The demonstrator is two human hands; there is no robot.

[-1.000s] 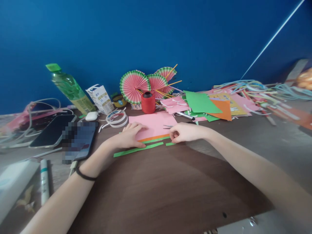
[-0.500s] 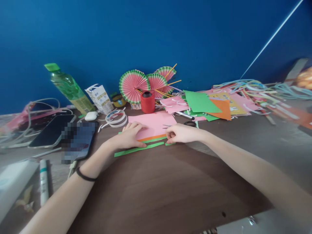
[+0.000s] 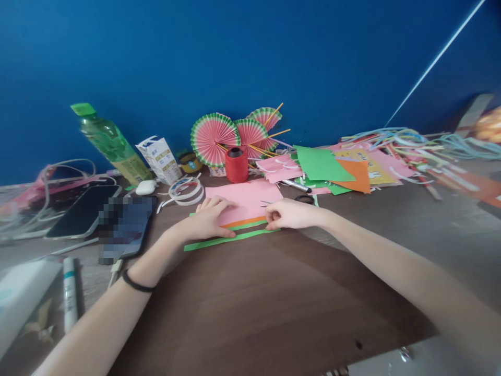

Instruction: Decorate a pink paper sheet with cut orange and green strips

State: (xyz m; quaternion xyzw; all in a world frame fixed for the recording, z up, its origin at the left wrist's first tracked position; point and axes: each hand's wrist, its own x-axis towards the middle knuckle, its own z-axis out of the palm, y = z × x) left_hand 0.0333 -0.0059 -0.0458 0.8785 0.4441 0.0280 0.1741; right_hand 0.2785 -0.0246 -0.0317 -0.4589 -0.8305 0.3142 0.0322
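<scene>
My left hand (image 3: 207, 220) lies with fingers spread over a pink paper sheet (image 3: 256, 197), its thumb resting on a narrow green paper strip (image 3: 250, 235). Orange and green edges of other sheets show under the pink one. At the strip's right end, my right hand (image 3: 293, 213) has its fingers curled and pinched together on the green paper; the fingertips partly hide it. Behind that hand lies a pair of scissors with black handles (image 3: 305, 199), its blade tips poking out to the left over the pink paper.
Pink and green folded paper fans (image 3: 215, 140) lean on the blue wall behind a red spool (image 3: 236, 167). Loose coloured paper (image 3: 323, 164) is piled to the right. A green bottle (image 3: 111, 143), a carton (image 3: 159, 161), a rolled white strip (image 3: 183, 190) and phones (image 3: 84, 211) stand or lie left.
The short green piece under my right hand, earlier separated by a gap from the long strip, now meets its right end. My left hand has hardly moved.
</scene>
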